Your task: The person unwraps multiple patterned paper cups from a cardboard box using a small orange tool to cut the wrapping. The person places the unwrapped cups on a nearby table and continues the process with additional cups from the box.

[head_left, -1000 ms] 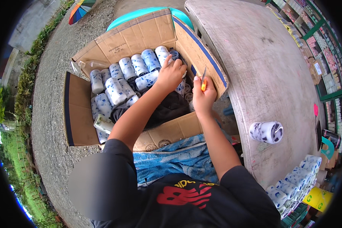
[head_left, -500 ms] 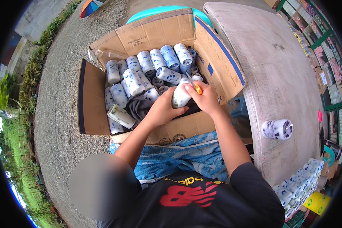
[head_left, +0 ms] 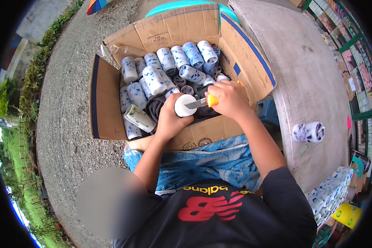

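Gravel ground (head_left: 72,103) left, scuffed pale worktop (head_left: 295,66) right, open carton (head_left: 250,58) of blue-flecked cylinders (head_left: 167,60) between

Left grip (head_left: 170,120) wrapped round a white cylinder (head_left: 183,108), over the carton's near side; probably waxy, stiff, lightish, smooth enough to slip, rim apt to chip; best taken round the curved wall, clear of the end face; right grip (head_left: 232,100) closed on a smaller yellow-handled knife (head_left: 212,100), blade at that face

PLACE: likely open-air workshop | gravel ground (head_left: 70,103) | worktable (head_left: 295,82) | stocked shelves (head_left: 340,31) | boxed candles (head_left: 154,80)
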A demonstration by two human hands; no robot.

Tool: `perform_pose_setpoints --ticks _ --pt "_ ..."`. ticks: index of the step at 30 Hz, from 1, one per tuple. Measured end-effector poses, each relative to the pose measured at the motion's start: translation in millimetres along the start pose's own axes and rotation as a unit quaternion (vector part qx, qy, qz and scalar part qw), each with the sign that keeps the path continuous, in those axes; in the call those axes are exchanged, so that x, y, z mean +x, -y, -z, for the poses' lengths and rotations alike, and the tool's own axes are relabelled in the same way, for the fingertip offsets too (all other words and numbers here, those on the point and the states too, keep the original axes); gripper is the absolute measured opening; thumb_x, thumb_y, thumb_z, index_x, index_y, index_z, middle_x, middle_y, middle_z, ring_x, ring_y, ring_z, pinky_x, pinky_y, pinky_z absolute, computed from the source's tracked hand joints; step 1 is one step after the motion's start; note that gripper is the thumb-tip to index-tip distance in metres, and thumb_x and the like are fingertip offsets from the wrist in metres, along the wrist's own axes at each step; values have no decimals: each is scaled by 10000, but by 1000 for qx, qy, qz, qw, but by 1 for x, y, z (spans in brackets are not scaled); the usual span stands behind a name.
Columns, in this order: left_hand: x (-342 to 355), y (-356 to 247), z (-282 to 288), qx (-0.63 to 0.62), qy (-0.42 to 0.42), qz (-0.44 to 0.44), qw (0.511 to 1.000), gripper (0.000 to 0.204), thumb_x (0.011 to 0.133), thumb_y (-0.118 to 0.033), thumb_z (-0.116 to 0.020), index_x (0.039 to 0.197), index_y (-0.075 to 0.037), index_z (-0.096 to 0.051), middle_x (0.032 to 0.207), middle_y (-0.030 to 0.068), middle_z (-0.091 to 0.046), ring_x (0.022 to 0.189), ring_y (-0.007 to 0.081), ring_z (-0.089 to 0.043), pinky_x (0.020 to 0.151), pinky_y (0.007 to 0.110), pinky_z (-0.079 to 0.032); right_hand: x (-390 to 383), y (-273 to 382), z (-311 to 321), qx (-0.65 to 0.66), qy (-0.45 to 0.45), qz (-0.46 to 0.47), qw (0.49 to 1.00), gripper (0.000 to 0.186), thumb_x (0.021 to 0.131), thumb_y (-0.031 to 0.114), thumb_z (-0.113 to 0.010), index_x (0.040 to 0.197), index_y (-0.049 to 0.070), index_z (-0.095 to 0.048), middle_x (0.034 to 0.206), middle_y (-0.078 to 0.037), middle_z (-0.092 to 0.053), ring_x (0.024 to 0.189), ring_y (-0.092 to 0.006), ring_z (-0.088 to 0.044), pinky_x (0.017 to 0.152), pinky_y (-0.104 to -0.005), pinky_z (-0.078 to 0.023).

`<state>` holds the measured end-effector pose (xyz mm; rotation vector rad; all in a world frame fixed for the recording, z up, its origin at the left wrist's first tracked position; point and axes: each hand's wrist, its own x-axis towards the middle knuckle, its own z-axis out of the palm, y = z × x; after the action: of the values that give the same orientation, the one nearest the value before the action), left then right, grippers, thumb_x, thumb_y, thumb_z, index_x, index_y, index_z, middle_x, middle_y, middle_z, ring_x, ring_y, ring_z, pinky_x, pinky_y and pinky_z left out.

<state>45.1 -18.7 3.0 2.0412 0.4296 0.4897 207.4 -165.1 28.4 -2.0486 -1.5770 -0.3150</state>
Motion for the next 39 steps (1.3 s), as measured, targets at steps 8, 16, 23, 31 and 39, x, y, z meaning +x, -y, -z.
perform_pose_setpoints --ticks 8,16,23,31,39 --pt "-5 2 1 57 -16 -45 997 491 624 -43 -733 1080 -36 -552 921 104 -640 847 196 -641 796 308 -494 -5 0 -14 -23 -15 27 999 170 625 143 -714 712 120 -569 674 -30 -573 694 -227 -603 610 -371 -469" --pt "0 2 7 10 -82 -164 983 527 555 -116 -783 1039 -43 -586 1028 110 -547 990 276 -549 884 359 -444 -5 -12 -15 -72 -56 -230 969 150 716 148 -712 762 100 -577 766 -75 -636 735 -281 -644 603 -411 -501" --pt "-10 9 10 -293 -139 26 946 846 673 -259 -835 1359 -43 -391 1142 76 -520 1046 174 -520 922 325 -432 -14 -23 -38 125 1 -297 947 211 823 260 -678 921 77 -643 821 -134 -682 659 -284 -645 580 -382 -499" --pt "2 17 7 -380 -94 67 918 680 715 -22 -782 1246 -45 -358 1211 144 -547 1120 227 -546 980 360 -443 4 20 -15 469 96 -292 828 329 901 278 -651 1127 40 -661 843 -70 -697 691 -83 -623 614 -243 -487" --pt "2 14 10 -242 4 90 966 461 736 -205 -810 1056 -21 -532 995 48 -583 933 125 -541 830 264 -438 -12 8 -7 515 53 -263 814 263 893 154 -625 1127 44 -671 812 -41 -669 728 -97 -616 674 -247 -489"
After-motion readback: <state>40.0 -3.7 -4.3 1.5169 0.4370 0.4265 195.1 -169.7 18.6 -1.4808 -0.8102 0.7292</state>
